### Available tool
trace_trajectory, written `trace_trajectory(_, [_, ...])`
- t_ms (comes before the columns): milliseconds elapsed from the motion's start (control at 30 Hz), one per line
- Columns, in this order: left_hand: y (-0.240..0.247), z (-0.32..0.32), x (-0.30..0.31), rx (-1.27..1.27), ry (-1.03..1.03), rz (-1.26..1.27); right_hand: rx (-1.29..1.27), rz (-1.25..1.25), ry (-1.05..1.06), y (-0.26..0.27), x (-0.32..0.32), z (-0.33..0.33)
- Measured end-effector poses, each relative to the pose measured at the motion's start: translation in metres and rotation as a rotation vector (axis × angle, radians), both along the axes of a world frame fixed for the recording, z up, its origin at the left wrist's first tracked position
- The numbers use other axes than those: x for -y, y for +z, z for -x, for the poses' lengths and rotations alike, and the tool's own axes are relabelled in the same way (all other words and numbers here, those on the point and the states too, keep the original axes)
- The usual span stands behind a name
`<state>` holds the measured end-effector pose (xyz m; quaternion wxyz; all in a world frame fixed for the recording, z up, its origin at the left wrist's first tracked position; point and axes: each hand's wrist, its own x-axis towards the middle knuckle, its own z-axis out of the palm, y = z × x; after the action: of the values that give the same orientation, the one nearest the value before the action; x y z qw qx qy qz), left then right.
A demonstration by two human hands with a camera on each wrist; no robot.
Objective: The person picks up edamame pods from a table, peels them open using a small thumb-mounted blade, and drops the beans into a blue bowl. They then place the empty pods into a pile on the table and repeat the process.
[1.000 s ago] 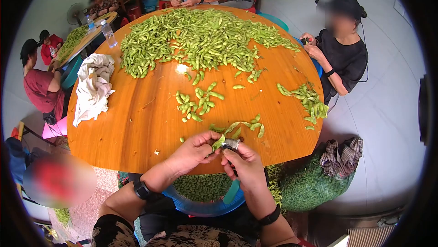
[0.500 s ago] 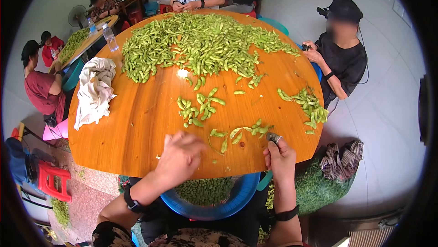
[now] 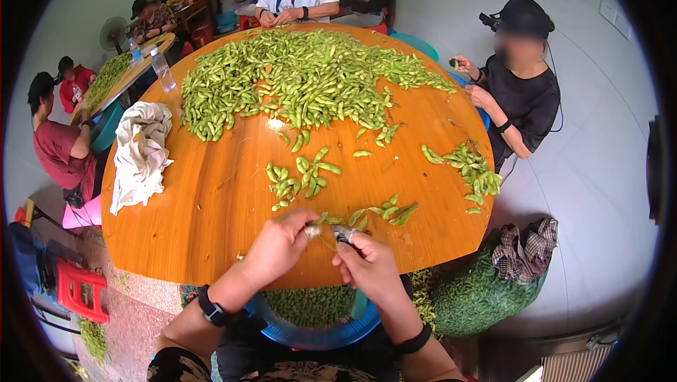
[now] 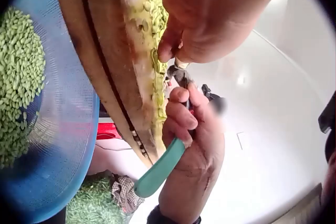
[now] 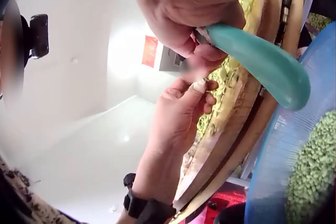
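My left hand (image 3: 276,244) is low over the near edge of the round wooden table (image 3: 211,234). Its thumb, in a white wrap, and forefinger pinch at a green soybean pod (image 3: 324,218), mostly hidden by the fingers. Facing it, my right hand (image 3: 371,267) grips a small tool with a teal handle (image 4: 161,170); its dark metal end comes out by the thumb, close to the left fingertips. More pods on a sprig (image 3: 389,211) lie just beyond both hands. Beneath the table edge, a blue basin (image 3: 321,343) holds shelled beans (image 3: 310,306).
A big heap of pods (image 3: 303,75) covers the table's far half, with smaller piles (image 3: 474,167) nearer. A white cloth (image 3: 141,149) and water bottle (image 3: 161,70) are at left. Other people sit around. A net sack (image 3: 486,287) stands at lower right, a red stool (image 3: 79,290) at lower left.
Both hands were together at a pod, then parted, the left with spread fingers and the right swung outward with the tool. Now they have come back close together beside the near pods.
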<state>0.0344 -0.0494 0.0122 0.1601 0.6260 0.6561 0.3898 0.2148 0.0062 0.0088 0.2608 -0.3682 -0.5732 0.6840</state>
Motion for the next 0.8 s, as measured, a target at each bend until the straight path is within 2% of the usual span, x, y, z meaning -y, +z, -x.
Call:
trace_trajectory(100, [-0.004,-0.009,0.003,0.105,-0.092,-0.083,-0.010,0.072,0.054,-0.003,0.001,0.005])
trace_trajectory(533, [-0.011,-0.017,0.005,-0.181,-0.067,-0.111,0.075,0.017,0.019,-0.003,0.008,-0.001])
trace_trajectory(633, [-0.016,-0.016,0.005,-0.147,-0.070,-0.167,0.085,0.005,0.016,-0.012,0.009,0.000])
trace_trajectory(800, [-0.022,-0.011,0.007,-0.033,-0.055,-0.180,-0.005,-0.171,-0.046,-0.034,0.010,0.010])
